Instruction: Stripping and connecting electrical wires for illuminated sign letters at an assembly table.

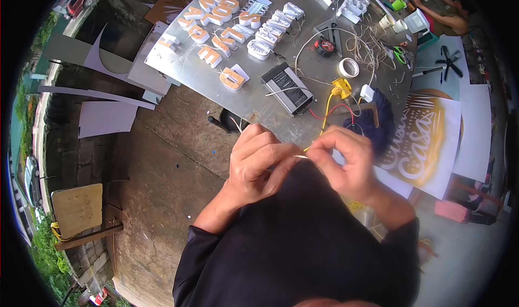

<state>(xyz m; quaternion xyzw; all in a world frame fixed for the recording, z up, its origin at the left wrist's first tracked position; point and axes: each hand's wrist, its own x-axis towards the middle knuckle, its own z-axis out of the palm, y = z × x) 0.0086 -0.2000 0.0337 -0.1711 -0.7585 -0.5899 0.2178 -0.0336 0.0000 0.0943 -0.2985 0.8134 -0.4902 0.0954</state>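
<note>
A thin whitish wire (301,156) runs between my two hands, in front of my dark shirt. My left hand (253,161) is closed, thumb and forefinger pinching it; pale wire ends stick up above the knuckles. My right hand (343,161) pinches the same wire between thumb and fingertips. Just beyond the hands, on the metal table (216,93), lies a grey power supply box (287,88) with wires attached. To its right are a yellow plug-like piece (341,88) and a white adapter (366,93).
Several block letters (232,80), white-sided with some orange faces, cover the table's far part. A red-black tape measure (325,46), tape roll (348,67), tangled cable (363,47) and green-handled scissors (399,54) lie to the right. Beyond a printed panel (424,145), another person's arm (446,20) shows.
</note>
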